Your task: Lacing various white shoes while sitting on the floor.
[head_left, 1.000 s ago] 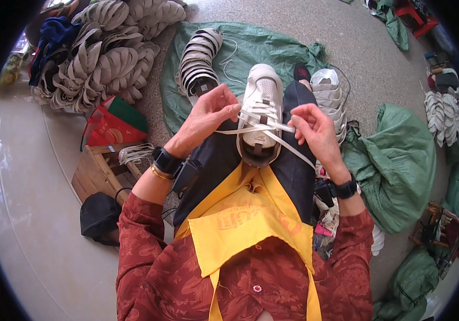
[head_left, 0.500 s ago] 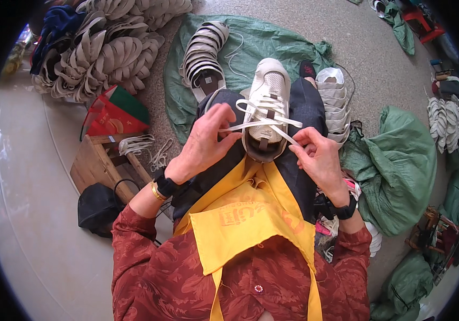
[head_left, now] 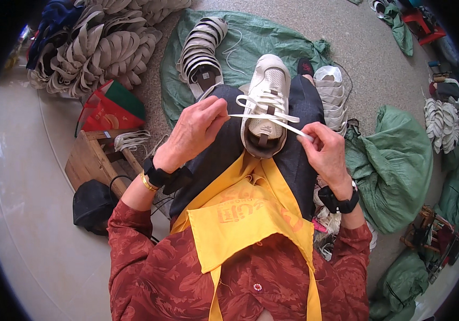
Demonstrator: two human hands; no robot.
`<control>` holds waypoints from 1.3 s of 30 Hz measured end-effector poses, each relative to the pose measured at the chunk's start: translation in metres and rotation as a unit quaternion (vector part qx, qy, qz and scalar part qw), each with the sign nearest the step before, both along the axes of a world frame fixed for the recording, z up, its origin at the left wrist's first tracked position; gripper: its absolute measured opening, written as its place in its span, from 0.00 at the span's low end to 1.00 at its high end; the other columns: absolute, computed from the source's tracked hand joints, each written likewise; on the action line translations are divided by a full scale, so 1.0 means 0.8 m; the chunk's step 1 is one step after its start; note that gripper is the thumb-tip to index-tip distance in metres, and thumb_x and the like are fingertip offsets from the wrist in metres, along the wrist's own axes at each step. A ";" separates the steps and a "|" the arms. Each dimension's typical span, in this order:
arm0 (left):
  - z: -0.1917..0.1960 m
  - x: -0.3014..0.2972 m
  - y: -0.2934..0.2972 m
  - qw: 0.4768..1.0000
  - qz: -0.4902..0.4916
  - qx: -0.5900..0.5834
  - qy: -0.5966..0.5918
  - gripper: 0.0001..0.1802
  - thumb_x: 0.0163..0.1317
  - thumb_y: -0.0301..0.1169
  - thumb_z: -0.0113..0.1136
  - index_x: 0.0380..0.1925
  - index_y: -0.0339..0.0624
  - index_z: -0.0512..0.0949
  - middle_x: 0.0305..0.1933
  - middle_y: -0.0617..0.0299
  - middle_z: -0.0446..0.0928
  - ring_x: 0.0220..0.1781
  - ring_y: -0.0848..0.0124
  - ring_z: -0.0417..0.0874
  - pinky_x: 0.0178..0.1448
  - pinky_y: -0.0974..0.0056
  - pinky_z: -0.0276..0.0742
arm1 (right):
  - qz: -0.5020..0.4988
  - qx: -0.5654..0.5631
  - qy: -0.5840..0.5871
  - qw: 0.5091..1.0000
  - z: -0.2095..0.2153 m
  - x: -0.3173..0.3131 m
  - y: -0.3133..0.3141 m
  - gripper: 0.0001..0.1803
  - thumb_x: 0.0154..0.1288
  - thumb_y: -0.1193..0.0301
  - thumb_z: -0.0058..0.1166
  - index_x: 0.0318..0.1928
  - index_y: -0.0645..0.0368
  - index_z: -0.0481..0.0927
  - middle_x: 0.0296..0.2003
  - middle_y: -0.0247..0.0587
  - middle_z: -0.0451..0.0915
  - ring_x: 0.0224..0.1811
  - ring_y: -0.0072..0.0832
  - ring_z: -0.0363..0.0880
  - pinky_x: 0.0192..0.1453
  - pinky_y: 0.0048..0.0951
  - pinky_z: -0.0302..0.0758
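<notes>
A white sneaker (head_left: 268, 99) rests on my lap between my dark trouser legs, toe pointing away. A flat white shoelace (head_left: 269, 119) is threaded across its upper. My left hand (head_left: 194, 134) pinches the left end of the lace beside the shoe's opening. My right hand (head_left: 323, 150) pinches the right end, drawn out level to the right. Both wrists wear dark bands. A yellow apron (head_left: 245, 214) hangs over a red patterned shirt below.
A row of shoes (head_left: 200, 51) lies on a green sheet (head_left: 251, 37) ahead, with another stack (head_left: 332, 96) by my right knee. Piled shoe uppers (head_left: 90, 48) sit far left. A wooden stool (head_left: 93, 158), red bag (head_left: 103, 112) and black pouch (head_left: 91, 203) stand left. Green sacks (head_left: 395, 166) lie right.
Both hands have drawn apart from the shoe's tongue, pulling the lace ends out sideways so the lace lies taut across the sneaker.
</notes>
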State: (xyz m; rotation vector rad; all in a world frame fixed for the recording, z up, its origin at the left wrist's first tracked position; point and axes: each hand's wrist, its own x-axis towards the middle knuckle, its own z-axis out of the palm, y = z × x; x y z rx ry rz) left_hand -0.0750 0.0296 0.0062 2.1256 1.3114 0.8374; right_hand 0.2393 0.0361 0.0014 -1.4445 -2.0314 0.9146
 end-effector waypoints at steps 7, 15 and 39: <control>-0.005 0.000 0.001 1.000 0.005 0.001 0.020 0.06 0.61 0.19 0.62 0.34 0.35 0.73 0.33 0.52 0.73 0.34 0.51 0.78 0.38 0.56 0.75 | -0.003 0.059 0.002 0.998 0.003 0.004 0.008 0.04 0.65 0.78 0.63 0.37 0.64 0.81 0.28 0.39 0.79 0.23 0.26 0.76 0.29 0.28 0.71; -0.003 -0.008 -0.003 0.999 0.024 0.011 0.046 0.06 0.62 0.21 0.62 0.33 0.36 0.73 0.33 0.52 0.73 0.37 0.52 0.78 0.41 0.55 0.75 | -0.006 0.105 -0.012 0.994 -0.003 0.016 0.005 0.04 0.66 0.78 0.62 0.41 0.64 0.82 0.32 0.46 0.81 0.31 0.43 0.81 0.36 0.37 0.76; 0.011 -0.143 -0.013 0.978 0.124 -0.063 0.153 0.07 0.60 0.23 0.64 0.34 0.37 0.74 0.29 0.55 0.76 0.37 0.57 0.78 0.42 0.54 0.74 | -0.110 -0.036 -0.056 0.992 -0.025 0.148 -0.036 0.10 0.74 0.78 0.54 0.50 0.62 0.86 0.31 0.36 0.85 0.28 0.21 0.79 0.34 0.26 0.77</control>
